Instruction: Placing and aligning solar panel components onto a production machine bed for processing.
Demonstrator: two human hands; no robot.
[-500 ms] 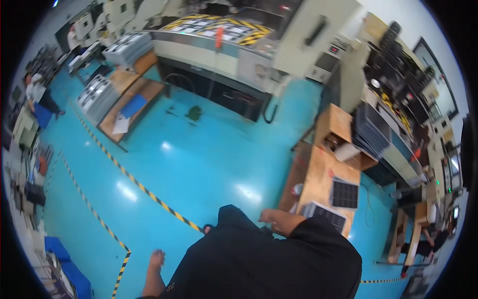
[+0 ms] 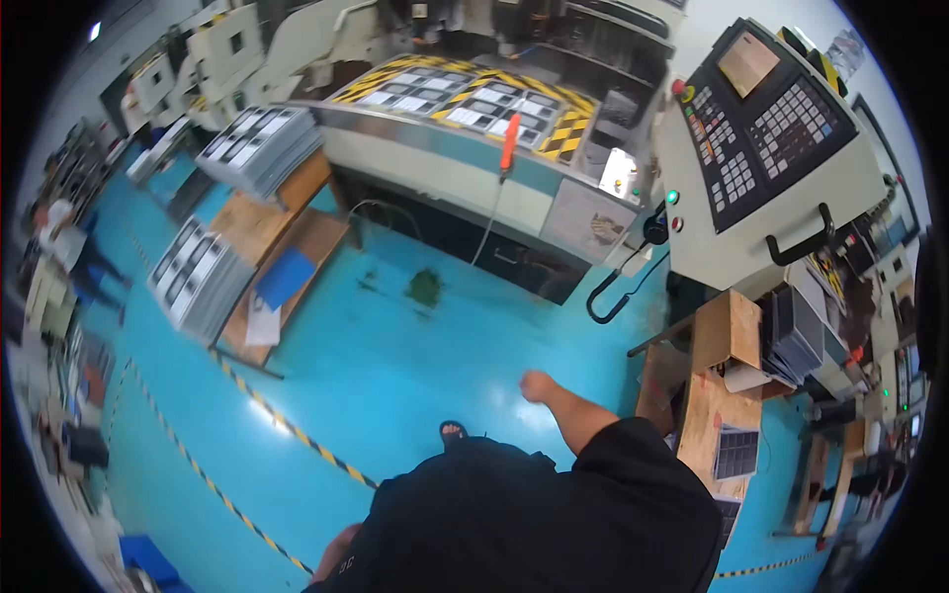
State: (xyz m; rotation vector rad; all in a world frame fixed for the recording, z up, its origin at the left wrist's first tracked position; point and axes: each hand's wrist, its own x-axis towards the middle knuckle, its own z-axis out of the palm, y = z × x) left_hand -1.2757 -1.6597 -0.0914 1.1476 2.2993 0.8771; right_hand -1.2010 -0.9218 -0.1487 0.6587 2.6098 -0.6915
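Observation:
My right hand (image 2: 537,385) hangs out in front of my body over the blue floor (image 2: 395,336). Its fingers are curled in, and nothing shows in it. Low on the left, my left hand (image 2: 341,549) is by my side against my dark clothing, its fingers mostly hidden. Neither hand touches anything on the benches. Ahead stands a large machine whose bed carries black-and-white plates (image 2: 445,94) with yellow-and-black striped borders. An orange-handled air gun or similar tool (image 2: 510,143) hangs at its front edge.
A control panel (image 2: 766,128) with keys and a screen juts out at the right. Stacks of plates (image 2: 193,277) rest by a wooden bench (image 2: 252,222) on the left. Another wooden bench (image 2: 707,425) holds dark trays (image 2: 736,453). Striped tape (image 2: 316,450) marks the floor; a person (image 2: 69,242) stands far left.
I have moved forward, and the machine and its control panel now look nearer. My right hand has swung forward, away from the right bench; my left hand has drawn back beside my body.

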